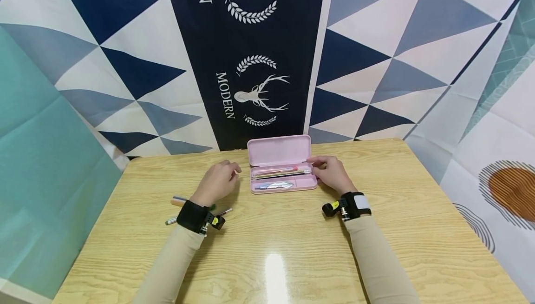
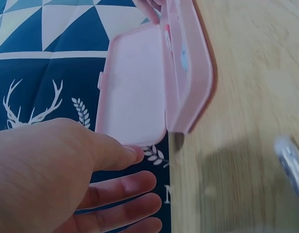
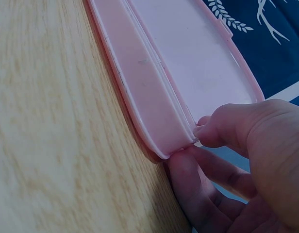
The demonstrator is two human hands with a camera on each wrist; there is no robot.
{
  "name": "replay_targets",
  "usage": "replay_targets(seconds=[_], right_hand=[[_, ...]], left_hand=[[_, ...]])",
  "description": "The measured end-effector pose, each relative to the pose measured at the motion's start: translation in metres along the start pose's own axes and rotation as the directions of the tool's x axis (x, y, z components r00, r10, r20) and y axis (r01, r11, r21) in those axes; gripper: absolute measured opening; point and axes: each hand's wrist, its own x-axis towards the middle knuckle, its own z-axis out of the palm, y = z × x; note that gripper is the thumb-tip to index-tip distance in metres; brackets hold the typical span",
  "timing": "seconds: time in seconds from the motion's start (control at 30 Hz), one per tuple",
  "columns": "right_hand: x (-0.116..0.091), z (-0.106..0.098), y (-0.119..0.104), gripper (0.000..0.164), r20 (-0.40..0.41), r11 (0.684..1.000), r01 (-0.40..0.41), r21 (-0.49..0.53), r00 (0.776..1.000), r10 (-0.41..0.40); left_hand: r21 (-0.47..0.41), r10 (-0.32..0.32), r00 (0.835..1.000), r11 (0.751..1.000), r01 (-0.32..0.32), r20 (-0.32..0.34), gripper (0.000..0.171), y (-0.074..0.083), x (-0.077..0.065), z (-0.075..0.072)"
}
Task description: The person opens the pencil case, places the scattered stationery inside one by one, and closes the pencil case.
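Note:
A pink pencil case (image 1: 279, 151) lies on the table with its lid swung up toward the wall. Several slim pencils (image 1: 277, 172) fill its rear compartment, and a bluish-white pen-like item (image 1: 273, 186) lies in the front one. My right hand (image 1: 333, 174) pinches the case's right end between thumb and fingers; the right wrist view shows the grip on the case corner (image 3: 144, 92). To the left of the case hovers my left hand (image 1: 217, 182), holding nothing. In the left wrist view, its fingers (image 2: 125, 187) are loosely extended, apart from the lid.
Loose pens and pencils lie on the table (image 1: 292, 239) around and partly under my left wrist, among them an orange-and-dark one (image 1: 178, 201) and a pale one with a green end (image 1: 170, 221). A patterned cloth (image 1: 259, 39) hangs behind the table's far edge.

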Motion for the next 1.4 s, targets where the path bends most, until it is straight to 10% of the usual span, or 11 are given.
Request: replay_targets(seconds=[1.4], right_hand=[[-0.002, 0.0, -0.004, 0.031, -0.008, 1.0, 0.012, -0.017, 1.0, -0.013]], left_hand=[[0.031, -0.134, 0.99, 0.991, 0.132, 0.054, 0.014, -0.065, -0.067, -0.022]])
